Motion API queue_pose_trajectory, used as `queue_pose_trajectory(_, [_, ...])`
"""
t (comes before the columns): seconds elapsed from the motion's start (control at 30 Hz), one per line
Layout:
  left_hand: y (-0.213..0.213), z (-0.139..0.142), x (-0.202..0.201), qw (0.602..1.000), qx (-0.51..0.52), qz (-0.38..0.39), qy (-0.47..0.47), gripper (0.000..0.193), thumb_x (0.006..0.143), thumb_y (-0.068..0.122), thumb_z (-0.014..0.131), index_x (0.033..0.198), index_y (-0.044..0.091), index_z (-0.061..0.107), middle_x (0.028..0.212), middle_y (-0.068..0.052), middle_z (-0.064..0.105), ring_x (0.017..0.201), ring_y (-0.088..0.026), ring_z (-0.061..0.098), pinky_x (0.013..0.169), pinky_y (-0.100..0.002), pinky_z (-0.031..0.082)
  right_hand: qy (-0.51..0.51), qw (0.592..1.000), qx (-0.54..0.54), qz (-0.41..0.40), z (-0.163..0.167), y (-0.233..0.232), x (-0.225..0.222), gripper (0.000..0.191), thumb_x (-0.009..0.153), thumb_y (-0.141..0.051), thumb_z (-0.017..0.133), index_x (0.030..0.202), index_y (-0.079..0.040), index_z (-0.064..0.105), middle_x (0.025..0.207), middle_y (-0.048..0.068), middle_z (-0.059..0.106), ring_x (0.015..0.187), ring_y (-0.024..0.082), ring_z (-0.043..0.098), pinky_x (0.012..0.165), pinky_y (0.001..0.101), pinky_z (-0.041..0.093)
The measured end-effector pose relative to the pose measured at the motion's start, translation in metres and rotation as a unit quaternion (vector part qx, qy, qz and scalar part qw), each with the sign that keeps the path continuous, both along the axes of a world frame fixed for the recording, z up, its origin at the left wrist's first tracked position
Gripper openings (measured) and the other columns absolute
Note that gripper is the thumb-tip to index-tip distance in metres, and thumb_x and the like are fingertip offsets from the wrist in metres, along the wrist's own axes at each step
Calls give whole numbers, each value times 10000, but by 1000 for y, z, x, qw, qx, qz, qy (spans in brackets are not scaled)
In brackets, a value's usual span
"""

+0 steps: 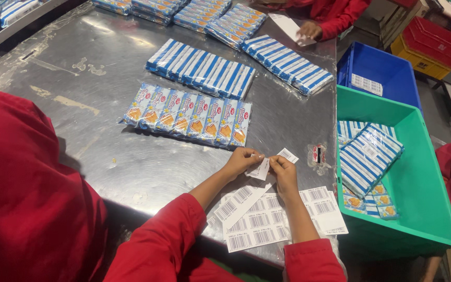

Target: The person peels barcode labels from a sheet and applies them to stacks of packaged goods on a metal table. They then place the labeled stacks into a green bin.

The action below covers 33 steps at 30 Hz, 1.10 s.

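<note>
Head view: a worker in red sleeves stands at a steel table [147, 167], both hands meeting over its near edge. The left hand [242, 159] and the right hand [283, 169] each pinch an end of one small white barcode label [260, 168], fingertips closed on it. The label's long axis runs slantwise, from lower left up to the right, and the two hands sit almost touching, so neither is clearly nearer to it. A second label [288, 154] shows just past the right hand's fingers.

Directly beneath the wrists lie white barcode sheets [267, 219], spread flat at the table's edge. Up-table from the grip, a little to the left and near but apart, lies a row of blue snack packs [189, 116], its long axis crossing the table left to right. A striped row [204, 70] sits beyond it. To the right, off the table, a green crate [418, 183] holds a wrapped bundle [369, 156]. Another person's hand [309, 30] works at the far edge.
</note>
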<state>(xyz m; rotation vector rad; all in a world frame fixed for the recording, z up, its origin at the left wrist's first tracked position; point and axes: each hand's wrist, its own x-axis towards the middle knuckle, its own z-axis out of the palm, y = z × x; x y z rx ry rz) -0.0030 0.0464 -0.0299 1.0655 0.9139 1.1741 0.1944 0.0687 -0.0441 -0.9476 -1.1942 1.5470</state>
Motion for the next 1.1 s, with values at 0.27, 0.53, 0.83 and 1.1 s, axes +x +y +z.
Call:
queue_pose_trajectory(0.27, [1,-3,2,1000,9,5,-1,219,942,224,725,913,7,733,766,-41,717,630,-72,625,553,-226,480,-25,1000,-4,-3,13,-6,-1,126,965,-117,638,964,-12,707,835,29,699,727,93,641,678,245,530])
queue_pose_trajectory(0.53, [0,-7,3,1000,31,1,-3,179,931,177,731,905,0,734,768,-22,703,661,-62,620,587,-212,492,-23,999,21,-8,8,-6,-6,88,966,-93,686,938,-10,693,814,21,660,713,85,593,652,232,486])
queue_pose_trajectory(0.83, [-3,2,6,987,-36,-27,-152,178,927,181,756,925,9,710,846,-85,724,724,-127,690,630,-273,564,77,997,1,-7,5,-7,-10,57,975,-67,672,950,-17,663,848,12,648,766,85,603,712,243,513])
queue_pose_trajectory(1.1, [3,-10,4,994,-34,12,-101,190,933,192,745,945,4,727,837,-75,731,717,-108,680,620,-247,543,18,999,16,-28,7,-9,-18,112,983,-108,674,1013,0,668,892,37,682,789,100,638,722,258,536])
